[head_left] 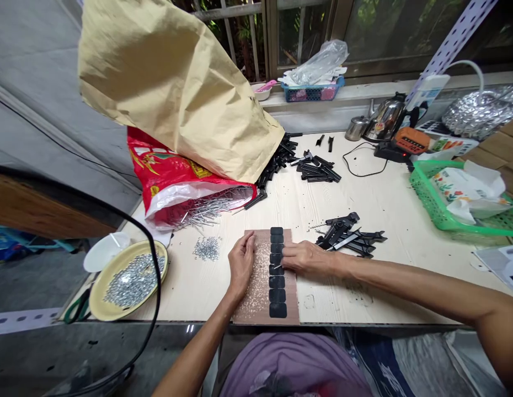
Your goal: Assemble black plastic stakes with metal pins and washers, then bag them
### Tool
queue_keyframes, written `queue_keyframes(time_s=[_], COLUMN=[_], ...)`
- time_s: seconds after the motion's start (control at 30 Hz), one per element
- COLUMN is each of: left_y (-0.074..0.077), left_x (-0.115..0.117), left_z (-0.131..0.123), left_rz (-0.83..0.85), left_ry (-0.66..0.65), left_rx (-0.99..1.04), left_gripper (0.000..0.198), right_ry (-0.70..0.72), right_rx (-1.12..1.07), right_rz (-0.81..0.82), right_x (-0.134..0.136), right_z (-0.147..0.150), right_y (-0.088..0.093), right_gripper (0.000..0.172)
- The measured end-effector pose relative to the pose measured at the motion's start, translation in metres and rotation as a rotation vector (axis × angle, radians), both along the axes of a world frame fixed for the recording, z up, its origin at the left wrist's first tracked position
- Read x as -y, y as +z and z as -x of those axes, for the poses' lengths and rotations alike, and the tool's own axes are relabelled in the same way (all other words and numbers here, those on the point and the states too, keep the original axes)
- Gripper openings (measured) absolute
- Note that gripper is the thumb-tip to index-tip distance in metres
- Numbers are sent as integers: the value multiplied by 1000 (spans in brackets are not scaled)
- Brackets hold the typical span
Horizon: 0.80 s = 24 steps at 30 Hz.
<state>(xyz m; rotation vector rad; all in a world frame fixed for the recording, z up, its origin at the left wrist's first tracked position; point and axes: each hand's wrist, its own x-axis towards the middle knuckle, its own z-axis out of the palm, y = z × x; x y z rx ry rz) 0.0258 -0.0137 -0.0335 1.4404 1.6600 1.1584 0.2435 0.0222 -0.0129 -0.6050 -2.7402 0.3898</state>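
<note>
A brown board point(256, 309) speckled with pale flecks lies at the front edge of the table. Down its right side runs a column of black rounded pads point(277, 295). My left hand point(241, 262) rests along the board's left edge with its fingers curled in; whatever they hold is hidden. Over the middle of the column, my right hand point(302, 258) is closed, and a thin silvery metal pin pokes out from its fingertips above a pad. Just beyond this hand lies a pile of black plastic pieces point(347, 234), some with metal pins.
Small metal bits form a heap point(207, 248) on the left and fill a yellow bowl point(165, 270). A red bag point(143, 157) spills metal pins beneath a large paper sack point(177, 82). More black pieces point(318, 168) lie behind. At right stands a green basket point(447, 220).
</note>
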Motion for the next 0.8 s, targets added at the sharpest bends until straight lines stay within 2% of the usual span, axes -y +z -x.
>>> queue_keyframes(time_s=[0.17,0.3,0.53,0.63,0.8], left_y=[-2,-3,-1,-1,-1], left_x=[0,0,0,1,4], left_z=[0,1,0,1,3], left_rz=[-2,1,-10,-1,-24], left_ry=[6,14,-3,5,-14], left_rx=[1,-2,23,41,98], left_gripper=[41,40,40,39,35], right_ry=[-244,-172,-195,-223,-420], right_rx=[-54,-32,-34,9,128], right_rz=[-19,-47,-24,-52,-193], right_x=[-12,-8,-2,-2,12], right_z=[-4,-3,-1,-20,-82], right_y=[-15,-20,-12,-10,-12], right_gripper=[35,31,31,28,29])
